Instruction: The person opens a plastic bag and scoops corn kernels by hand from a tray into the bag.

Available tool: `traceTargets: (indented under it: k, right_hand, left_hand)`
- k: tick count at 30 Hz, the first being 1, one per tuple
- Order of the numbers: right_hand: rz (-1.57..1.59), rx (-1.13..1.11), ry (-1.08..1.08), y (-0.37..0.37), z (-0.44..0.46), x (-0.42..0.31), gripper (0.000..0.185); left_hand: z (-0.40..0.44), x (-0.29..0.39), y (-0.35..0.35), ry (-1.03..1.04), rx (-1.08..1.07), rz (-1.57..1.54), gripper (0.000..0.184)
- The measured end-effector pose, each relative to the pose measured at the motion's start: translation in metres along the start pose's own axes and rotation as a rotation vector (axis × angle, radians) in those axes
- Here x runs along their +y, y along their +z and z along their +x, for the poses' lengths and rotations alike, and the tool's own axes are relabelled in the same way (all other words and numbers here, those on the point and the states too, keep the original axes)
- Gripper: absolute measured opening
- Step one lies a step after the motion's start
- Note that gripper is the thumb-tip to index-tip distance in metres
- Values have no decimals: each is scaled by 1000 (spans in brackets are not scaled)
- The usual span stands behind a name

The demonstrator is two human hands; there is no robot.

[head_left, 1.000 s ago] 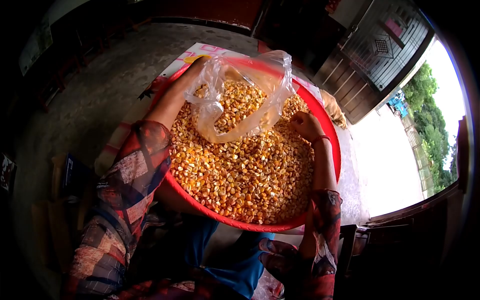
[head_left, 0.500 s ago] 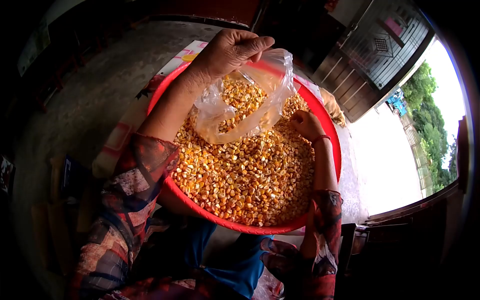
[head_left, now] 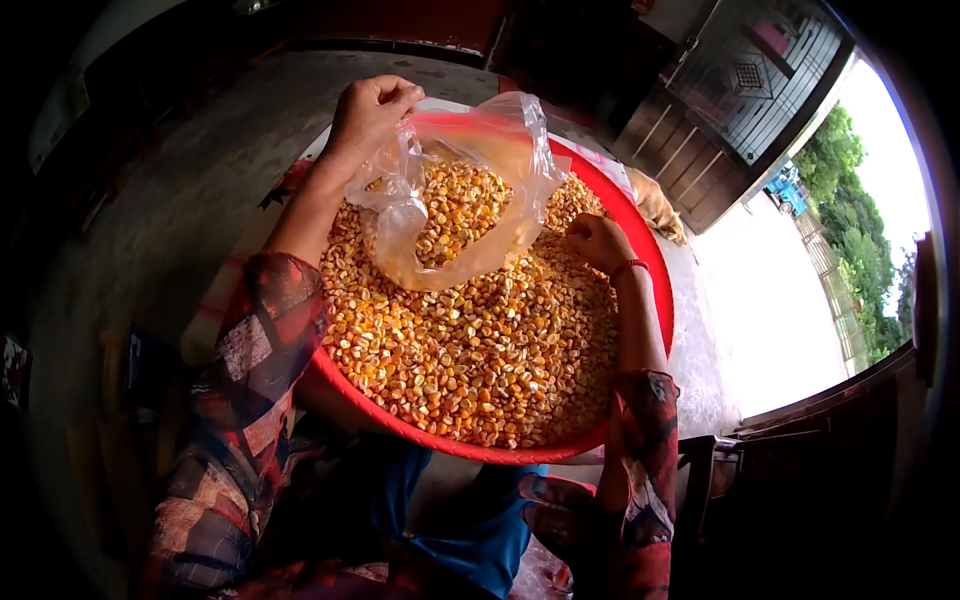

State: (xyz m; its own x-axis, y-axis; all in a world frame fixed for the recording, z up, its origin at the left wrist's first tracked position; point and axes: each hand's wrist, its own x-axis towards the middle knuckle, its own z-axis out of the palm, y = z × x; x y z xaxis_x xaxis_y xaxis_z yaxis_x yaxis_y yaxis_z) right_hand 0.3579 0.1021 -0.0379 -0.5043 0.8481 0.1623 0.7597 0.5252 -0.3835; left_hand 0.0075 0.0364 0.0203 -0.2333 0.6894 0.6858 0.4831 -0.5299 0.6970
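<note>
A clear plastic bag (head_left: 405, 215) with its mouth open rests on the corn kernels (head_left: 470, 350) heaped in a wide red basin (head_left: 655, 270). Kernels show inside and through the bag. My left hand (head_left: 375, 115) is closed in a pinch at the bag's upper left edge, above the basin's far rim. My right hand (head_left: 600, 242), a red band round its wrist, is closed low over the kernels just right of the bag. Its fingertips are turned away, so what it holds, if anything, is hidden.
The basin stands on a light surface with pink marks before my knees in blue trousers (head_left: 470, 545). A tan dog (head_left: 655, 205) lies on the floor beyond the right rim. An open door (head_left: 740, 100) and bright doorway are at the right, with a blue vehicle (head_left: 787, 190) outside.
My left hand has moved left and slightly down to the bag's left edge. The bag's mouth has spread wider. My right hand stays beside the bag, and the view has shifted slightly.
</note>
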Motion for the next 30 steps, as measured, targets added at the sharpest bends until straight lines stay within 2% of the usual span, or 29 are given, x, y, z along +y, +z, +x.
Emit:
traceTargets:
  k: [2, 3, 4, 6, 8, 16, 30]
  right_hand:
    - [4, -34, 3, 0, 1, 2, 19]
    - [-2, -27, 16, 0, 1, 1, 20]
    - [-10, -22, 27, 0, 0, 0, 21]
    - [36, -54, 83, -1, 0, -2, 23]
    - [15, -31, 67, 0, 0, -3, 23]
    - [-4, 30, 23, 3, -1, -2, 18]
    - [29, -15, 65, 1, -1, -6, 16]
  left_hand:
    - [3, -33, -9, -27, 40, 96, 15]
    - [-1, -34, -10, -112, -25, 141, 11]
    - [2, -63, -12, -107, -118, 233, 11]
    - [-8, -67, -5, -155, -280, 186, 13]
    - [-17, -60, -1, -177, -347, 55, 15]
    - [-35, -37, 1, -199, -378, -222, 24]
    - [-36, -20, 0, -214, -412, -303, 34]
